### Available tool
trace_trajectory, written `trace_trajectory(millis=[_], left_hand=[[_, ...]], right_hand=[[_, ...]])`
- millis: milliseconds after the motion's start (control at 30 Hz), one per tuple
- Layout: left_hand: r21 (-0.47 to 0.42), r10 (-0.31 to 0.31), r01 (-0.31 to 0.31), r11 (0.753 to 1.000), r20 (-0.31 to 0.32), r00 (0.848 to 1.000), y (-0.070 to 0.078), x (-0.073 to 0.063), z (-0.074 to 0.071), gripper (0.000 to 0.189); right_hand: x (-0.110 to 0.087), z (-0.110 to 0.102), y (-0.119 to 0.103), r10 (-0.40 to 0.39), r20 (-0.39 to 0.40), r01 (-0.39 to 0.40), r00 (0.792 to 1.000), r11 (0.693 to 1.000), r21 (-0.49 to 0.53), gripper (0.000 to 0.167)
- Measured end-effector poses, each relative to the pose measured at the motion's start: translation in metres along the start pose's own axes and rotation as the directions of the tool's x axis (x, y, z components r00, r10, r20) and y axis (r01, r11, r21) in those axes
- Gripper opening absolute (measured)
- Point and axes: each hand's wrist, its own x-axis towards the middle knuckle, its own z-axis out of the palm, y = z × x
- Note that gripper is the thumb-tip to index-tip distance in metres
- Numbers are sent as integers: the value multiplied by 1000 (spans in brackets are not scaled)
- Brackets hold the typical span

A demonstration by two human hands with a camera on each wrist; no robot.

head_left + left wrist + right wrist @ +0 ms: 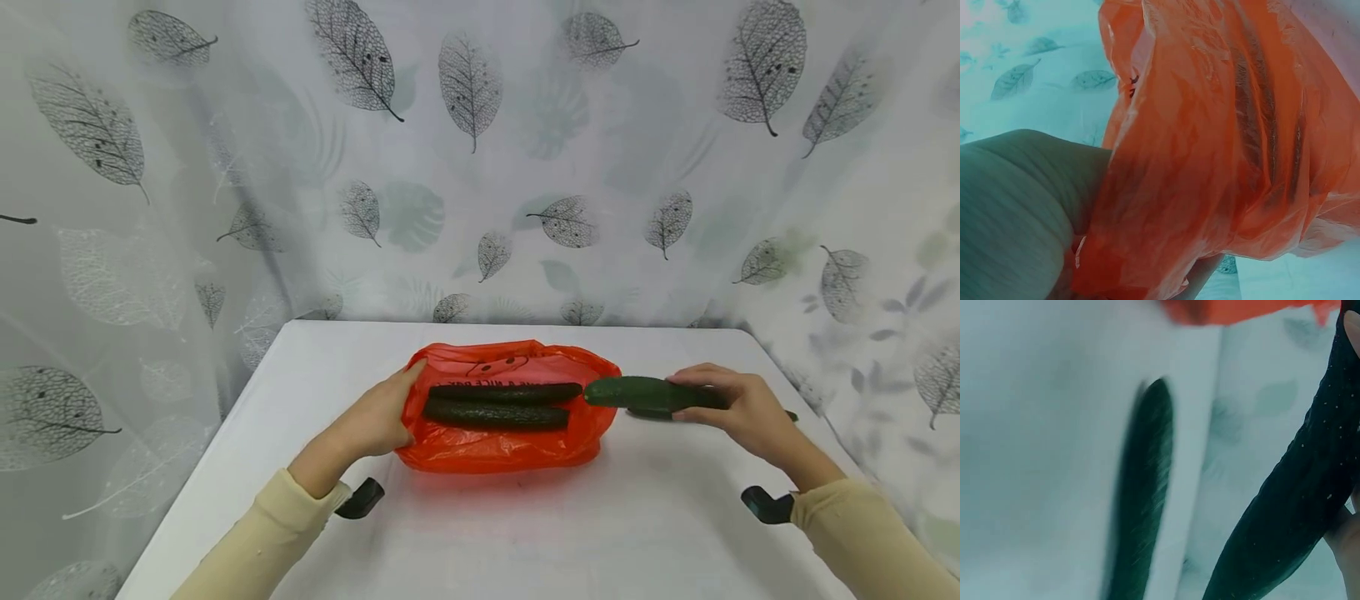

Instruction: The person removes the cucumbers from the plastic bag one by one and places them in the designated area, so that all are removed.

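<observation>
My left hand holds the left edge of a red plastic bag, its mouth spread wide. Inside lie two dark green cucumbers, the rear cucumber and the front cucumber, side by side. In the left wrist view, the bag film covers part of that hand. My right hand grips a third cucumber, whose far end reaches the bag's right rim. Below it another cucumber lies on the table, mostly hidden by the right hand in the head view.
A white table carries everything. Behind it hangs a pale curtain printed with leaves. Dark wrist-worn pieces, a left one and a right one, stick out at the sleeves.
</observation>
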Motion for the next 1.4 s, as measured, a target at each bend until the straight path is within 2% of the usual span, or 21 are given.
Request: trace_trajectory(millis=[133,300,600,900,1400], left_hand=[[-2,-10,10,1000,0,1000,1,-1,0,104],[0,-7,7,1000,-5,1000,0,-1,0,104],[8,14,-14,1000,-5,1000,-2,-2,0,104],[8,5,-5,1000,-5,1000,-4,-2,0,104],[14,-3,3,1000,-1,1000,-2,-2,1,103]], right_hand=[[-12,-3,21,-5,12,6,1000,994,-106,44],[-24,-7,46,15,19,-11,1000,983,-183,46],[-39,-16,83,115,30,-100,993,944,-314,48],[-46,-20,107,164,39,-140,986,923,-359,51],[-40,-19,121,203,37,-174,979,910,-376,52]])
